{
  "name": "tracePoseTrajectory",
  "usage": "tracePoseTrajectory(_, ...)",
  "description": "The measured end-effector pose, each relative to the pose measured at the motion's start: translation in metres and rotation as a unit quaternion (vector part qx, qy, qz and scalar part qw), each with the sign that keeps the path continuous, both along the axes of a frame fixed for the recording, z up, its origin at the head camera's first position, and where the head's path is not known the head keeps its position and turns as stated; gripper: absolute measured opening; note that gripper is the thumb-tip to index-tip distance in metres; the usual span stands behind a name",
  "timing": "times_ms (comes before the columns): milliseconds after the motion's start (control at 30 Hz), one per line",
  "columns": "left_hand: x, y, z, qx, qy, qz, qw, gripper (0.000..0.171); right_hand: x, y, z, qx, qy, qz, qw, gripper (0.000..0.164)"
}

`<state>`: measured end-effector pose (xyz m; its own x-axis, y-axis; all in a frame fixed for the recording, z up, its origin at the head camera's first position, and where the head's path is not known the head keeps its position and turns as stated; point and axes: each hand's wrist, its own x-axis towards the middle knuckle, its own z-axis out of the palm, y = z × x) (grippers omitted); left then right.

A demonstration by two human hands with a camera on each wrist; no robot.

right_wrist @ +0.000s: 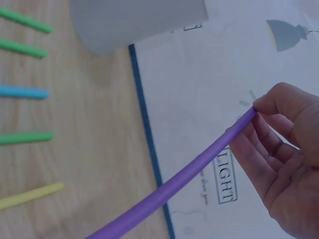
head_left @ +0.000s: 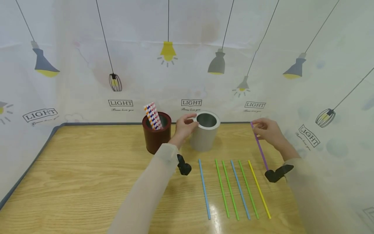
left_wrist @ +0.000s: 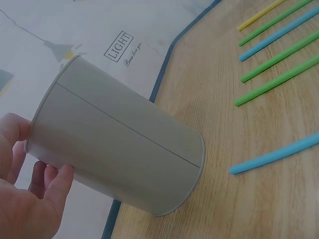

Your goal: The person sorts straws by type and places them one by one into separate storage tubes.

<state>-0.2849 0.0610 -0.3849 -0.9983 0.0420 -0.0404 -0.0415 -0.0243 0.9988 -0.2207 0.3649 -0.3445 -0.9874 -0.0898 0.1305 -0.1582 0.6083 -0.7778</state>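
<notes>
My right hand [head_left: 269,131] pinches a purple straw [right_wrist: 172,186] near its top end, between thumb and fingers. The straw slants downward, and its lower end is hidden behind the wrist camera in the head view. With my left hand [head_left: 185,127] I grip the rim of a light grey cup [left_wrist: 117,137], which stands upright near the back of the table. On the tabletop between my arms lie several straws in a row: blue [head_left: 204,190], green [head_left: 222,188] and, at the right end, yellow [head_left: 259,189].
Left of the grey cup stands a dark red cup [head_left: 157,141] holding several patterned straws [head_left: 153,116]. The wooden table [head_left: 87,169] ends at a dark back edge, against a pale wall covering [head_left: 140,65] printed with hanging lamps.
</notes>
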Motion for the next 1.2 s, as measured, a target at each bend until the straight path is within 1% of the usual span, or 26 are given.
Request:
tracePoseTrajectory(133,0.000,-0.001,-0.002,0.001,-0.003,0.000,1.0000,0.036,-0.010,-0.010,0.012,-0.011,0.011,0.004,1.000,0.031)
tracePoseTrajectory(333,0.001,-0.002,-0.003,0.011,-0.008,-0.003,0.9999,0.037,-0.027,-0.025,0.030,-0.018,0.031,0.012,0.999,0.034)
tracePoseTrajectory(567,0.000,-0.005,-0.005,0.019,-0.011,-0.002,0.9997,0.037,-0.047,-0.051,0.051,-0.046,0.064,-0.002,0.997,0.031)
tracePoseTrajectory(667,0.000,-0.005,-0.005,0.019,-0.009,-0.003,0.9998,0.037,-0.054,-0.063,0.059,-0.069,0.079,-0.004,0.994,0.031)
tracePoseTrajectory(700,0.000,-0.006,-0.005,0.020,-0.008,-0.003,0.9998,0.037,-0.053,-0.069,0.064,-0.073,0.083,-0.004,0.994,0.031)
tracePoseTrajectory(867,0.000,-0.005,-0.005,0.022,-0.007,-0.002,0.9997,0.037,-0.063,-0.087,0.075,-0.098,0.104,-0.006,0.990,0.030)
tracePoseTrajectory(933,-0.001,-0.005,-0.005,0.023,-0.008,-0.004,0.9997,0.037,-0.070,-0.090,0.076,-0.113,0.119,-0.008,0.986,0.029)
tracePoseTrajectory(1067,-0.002,-0.003,-0.005,0.027,-0.010,-0.010,0.9995,0.038,-0.076,-0.099,0.084,-0.136,0.146,-0.015,0.980,0.028)
tracePoseTrajectory(1200,-0.003,-0.002,-0.004,0.026,-0.010,-0.013,0.9995,0.038,-0.081,-0.107,0.093,-0.140,0.155,-0.020,0.978,0.028)
